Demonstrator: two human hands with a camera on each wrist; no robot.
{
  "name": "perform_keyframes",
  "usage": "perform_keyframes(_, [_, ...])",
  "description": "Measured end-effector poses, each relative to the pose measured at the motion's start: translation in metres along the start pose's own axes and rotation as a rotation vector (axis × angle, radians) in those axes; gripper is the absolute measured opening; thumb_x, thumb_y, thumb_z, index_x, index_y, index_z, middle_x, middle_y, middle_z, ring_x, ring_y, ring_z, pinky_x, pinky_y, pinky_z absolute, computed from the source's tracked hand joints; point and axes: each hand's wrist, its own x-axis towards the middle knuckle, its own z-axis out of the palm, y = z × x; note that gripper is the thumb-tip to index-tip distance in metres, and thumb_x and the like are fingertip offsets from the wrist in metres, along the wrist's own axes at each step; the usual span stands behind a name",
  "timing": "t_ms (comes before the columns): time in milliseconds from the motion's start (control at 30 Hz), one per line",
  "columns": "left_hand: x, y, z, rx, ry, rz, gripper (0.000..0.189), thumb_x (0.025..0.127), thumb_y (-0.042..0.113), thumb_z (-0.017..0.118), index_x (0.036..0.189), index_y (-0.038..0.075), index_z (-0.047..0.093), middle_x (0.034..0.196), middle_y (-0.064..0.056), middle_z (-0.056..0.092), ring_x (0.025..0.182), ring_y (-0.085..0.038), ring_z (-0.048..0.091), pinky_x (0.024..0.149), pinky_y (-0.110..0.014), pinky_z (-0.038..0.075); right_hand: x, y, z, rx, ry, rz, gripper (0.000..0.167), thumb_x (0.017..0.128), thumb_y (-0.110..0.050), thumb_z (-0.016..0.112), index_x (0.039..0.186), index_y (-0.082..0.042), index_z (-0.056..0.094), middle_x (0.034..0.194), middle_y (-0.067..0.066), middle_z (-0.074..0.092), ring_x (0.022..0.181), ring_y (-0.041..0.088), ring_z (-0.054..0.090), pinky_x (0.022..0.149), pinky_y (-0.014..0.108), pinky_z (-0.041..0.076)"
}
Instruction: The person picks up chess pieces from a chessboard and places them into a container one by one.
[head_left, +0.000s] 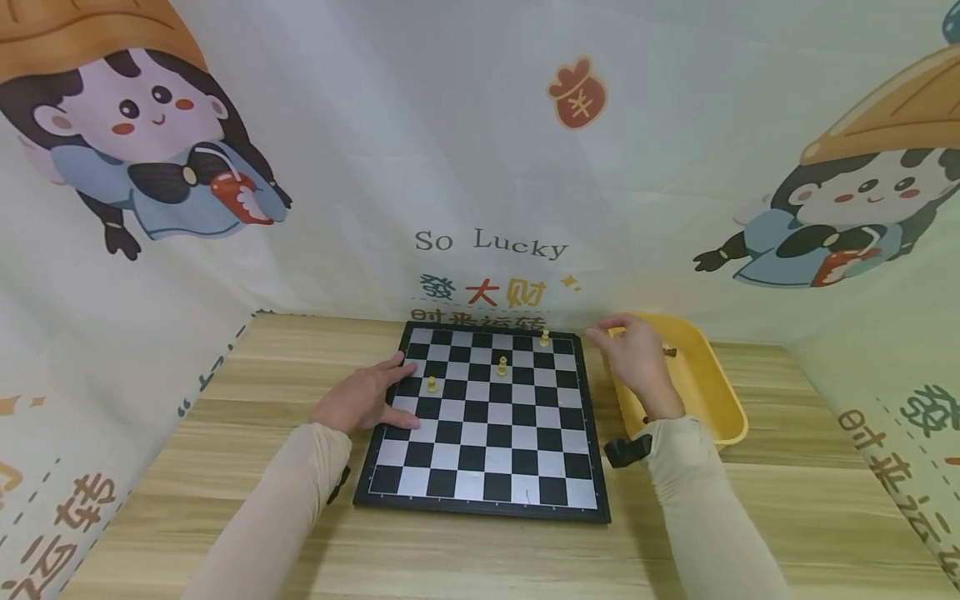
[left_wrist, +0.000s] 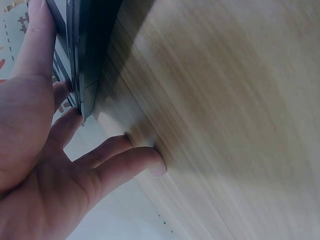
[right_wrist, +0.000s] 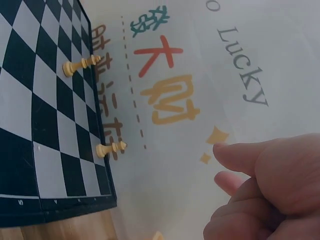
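A black-and-white chessboard (head_left: pixel 487 412) lies on the wooden table. Three pale chess pieces stand on it: a short one (head_left: pixel 431 384) near the left, a taller one (head_left: pixel 502 367) in the upper middle and another (head_left: pixel 544 338) near the far right corner. My left hand (head_left: pixel 365 396) rests on the board's left edge, fingers spread; in the left wrist view some fingers (left_wrist: pixel 132 165) reach past the frame to the table. My right hand (head_left: pixel 641 358) is over the left side of the yellow tray (head_left: pixel 720 392), with nothing visible between its fingers.
A small dark brown piece (head_left: pixel 670 351) lies in the tray, partly behind my right hand. A printed cloth (head_left: pixel 487 167) hangs right behind the board and tray and along both sides. Wooden tabletop (head_left: pixel 487 558) runs along the board's front.
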Motion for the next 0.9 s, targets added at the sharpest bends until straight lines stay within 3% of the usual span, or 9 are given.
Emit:
perform_keyframes(167, [0.000, 0.001, -0.001, 0.001, 0.002, 0.004, 0.100, 0.077, 0.053, 0.082, 0.159, 0.015, 0.038, 0.170, -0.016, 0.022, 0.151, -0.046, 0.033, 0.121, -0.057, 0.037, 0.001, -0.004, 0.009, 0.026, -0.047, -0.016, 0.044, 0.101, -0.031, 0.064, 0.131, 0.001, 0.061, 0.087, 0.010, 0.061, 0.052, 0.013, 0.043, 0.049, 0.023, 0.039])
perform_keyframes(300, [-0.001, 0.001, -0.001, 0.009, 0.006, 0.011, 0.100, 0.077, 0.054, 0.081, 0.158, 0.015, 0.039, 0.170, -0.017, 0.023, 0.150, -0.047, 0.034, 0.121, -0.057, 0.037, 0.004, -0.005, 0.018, 0.018, -0.068, -0.039, 0.043, 0.101, -0.031, 0.063, 0.130, 0.001, 0.061, 0.083, 0.009, 0.061, 0.051, 0.013, 0.042, 0.052, 0.025, 0.040])
perform_keyframes(400, [0.000, 0.000, 0.000, 0.012, 0.002, 0.006, 0.100, 0.077, 0.055, 0.081, 0.159, 0.015, 0.038, 0.170, -0.016, 0.023, 0.151, -0.047, 0.034, 0.121, -0.057, 0.037, 0.005, -0.004, 0.024, 0.008, -0.068, -0.047, 0.042, 0.101, -0.031, 0.063, 0.129, 0.001, 0.061, 0.088, 0.012, 0.067, 0.065, 0.018, 0.055, 0.060, 0.026, 0.045])
perform_keyframes(533, [0.001, -0.001, 0.002, 0.010, -0.008, -0.004, 0.101, 0.077, 0.055, 0.081, 0.159, 0.016, 0.037, 0.171, -0.015, 0.021, 0.152, -0.046, 0.032, 0.122, -0.057, 0.036, 0.006, -0.001, 0.031, 0.007, -0.064, -0.050, 0.041, 0.101, -0.030, 0.064, 0.128, 0.002, 0.061, 0.119, 0.022, 0.071, 0.094, 0.027, 0.062, 0.073, 0.027, 0.048])
perform_keyframes(700, [0.001, 0.001, 0.001, 0.003, -0.011, 0.003, 0.101, 0.077, 0.054, 0.082, 0.159, 0.017, 0.037, 0.171, -0.015, 0.021, 0.152, -0.046, 0.032, 0.122, -0.057, 0.036, 0.008, 0.002, 0.038, 0.009, -0.048, -0.034, 0.044, 0.101, -0.030, 0.065, 0.131, 0.001, 0.059, 0.116, 0.020, 0.067, 0.090, 0.028, 0.055, 0.071, 0.030, 0.044])
perform_keyframes(900, [0.001, 0.001, 0.001, -0.005, -0.010, -0.007, 0.102, 0.076, 0.054, 0.082, 0.160, 0.017, 0.037, 0.171, -0.015, 0.021, 0.152, -0.046, 0.031, 0.122, -0.057, 0.036, 0.011, 0.005, 0.048, 0.018, -0.024, -0.029, 0.050, 0.098, -0.032, 0.069, 0.134, 0.001, 0.060, 0.136, 0.022, 0.064, 0.105, 0.033, 0.061, 0.086, 0.041, 0.054])
